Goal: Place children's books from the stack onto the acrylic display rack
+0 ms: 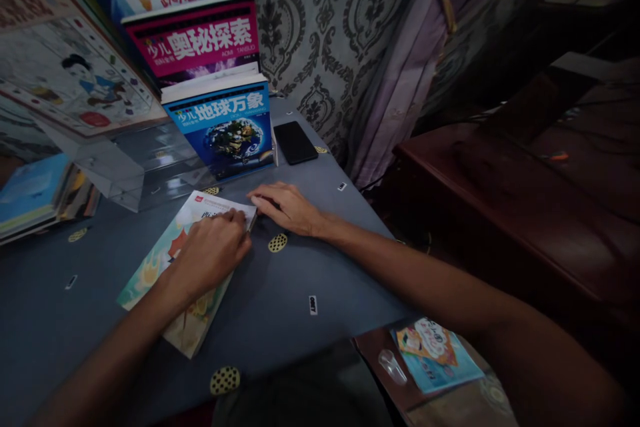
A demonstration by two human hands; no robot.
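Observation:
A paperback book point(150, 273) with a white and pale green illustrated cover lies closed and slanted on the grey table. My left hand point(215, 247) rests across its upper part with bent fingers by the right edge, gripping it there and hiding part of the title. Just off the book's top right corner is my right hand point(285, 207), its fingers loosely bent and apart, with nothing seen in them. Whether its fingertips touch the book is hard to tell. Behind the hands stands a blue book point(225, 127) with a globe on its cover.
A pink book point(200, 47) and large picture books stand behind the blue one, by a clear plastic stand point(120, 173). A black phone point(296, 142) lies to their right. More books point(35, 193) are stacked at left. Below the table's edge lies another blue book point(440, 367).

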